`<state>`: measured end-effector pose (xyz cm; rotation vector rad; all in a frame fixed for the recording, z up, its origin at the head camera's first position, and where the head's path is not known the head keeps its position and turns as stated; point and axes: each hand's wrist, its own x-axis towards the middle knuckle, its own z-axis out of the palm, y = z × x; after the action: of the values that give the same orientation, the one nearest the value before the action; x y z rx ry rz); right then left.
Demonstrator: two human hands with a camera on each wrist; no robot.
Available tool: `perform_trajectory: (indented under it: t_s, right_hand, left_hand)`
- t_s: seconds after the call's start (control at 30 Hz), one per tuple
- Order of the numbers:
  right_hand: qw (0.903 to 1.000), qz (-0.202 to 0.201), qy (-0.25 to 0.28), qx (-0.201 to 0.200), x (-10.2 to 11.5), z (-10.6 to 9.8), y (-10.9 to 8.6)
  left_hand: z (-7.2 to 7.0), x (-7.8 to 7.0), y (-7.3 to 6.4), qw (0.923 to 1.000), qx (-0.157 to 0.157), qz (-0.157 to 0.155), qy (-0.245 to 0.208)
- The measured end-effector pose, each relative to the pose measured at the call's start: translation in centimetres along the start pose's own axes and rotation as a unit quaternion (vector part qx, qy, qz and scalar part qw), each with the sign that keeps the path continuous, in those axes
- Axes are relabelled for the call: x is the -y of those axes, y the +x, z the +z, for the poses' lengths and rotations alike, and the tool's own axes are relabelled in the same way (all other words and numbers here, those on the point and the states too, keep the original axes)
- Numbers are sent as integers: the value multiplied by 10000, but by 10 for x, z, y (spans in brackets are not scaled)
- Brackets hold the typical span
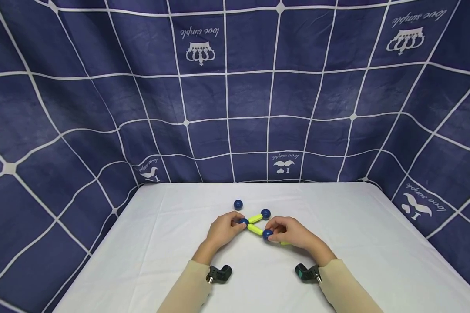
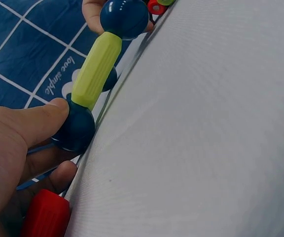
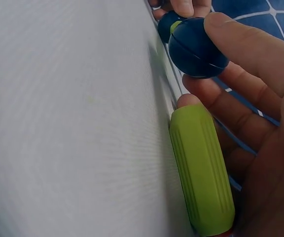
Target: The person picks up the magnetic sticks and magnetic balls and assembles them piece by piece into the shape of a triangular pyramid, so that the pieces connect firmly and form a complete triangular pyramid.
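My left hand (image 1: 222,230) pinches a dark blue ball (image 2: 75,126) between thumb and fingers. A yellow-green ribbed rod (image 2: 96,71) joins it to a second blue ball (image 3: 197,48), which my right hand (image 1: 291,232) grips with thumb and fingertips. From the left-hand ball another yellow-green rod (image 1: 255,218) runs away to a farther blue ball (image 1: 265,213), forming a V. A red rod (image 2: 47,215) lies beside my left fingers, hidden in the head view. Below my right palm is a loose yellow-green rod (image 3: 201,168) with a red end.
A separate blue ball (image 1: 238,204) sits behind my left hand on the white-covered table (image 1: 172,243). A navy curtain (image 1: 250,95) with white lines stands along the back and sides. Each wrist wears a black camera mount (image 1: 220,274).
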<state>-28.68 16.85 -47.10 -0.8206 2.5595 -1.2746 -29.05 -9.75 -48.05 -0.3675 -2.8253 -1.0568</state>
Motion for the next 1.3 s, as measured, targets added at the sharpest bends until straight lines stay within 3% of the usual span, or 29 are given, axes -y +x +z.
perform_trajectory:
  t_s: [0.93, 1.1, 1.3]
  right_hand:
    - [9993, 103, -316, -155, 0, -4, -2]
    - [9986, 7, -497, -193, -1, -11, -4]
    - [9970, 175, -710, -239, -5, -27, -9]
  left_hand:
    - [0, 0, 0, 10000, 12, 45, 25]
    - [1, 1, 0, 10000, 6, 54, 30]
    - [1, 1, 1, 10000, -23, 60, 71]
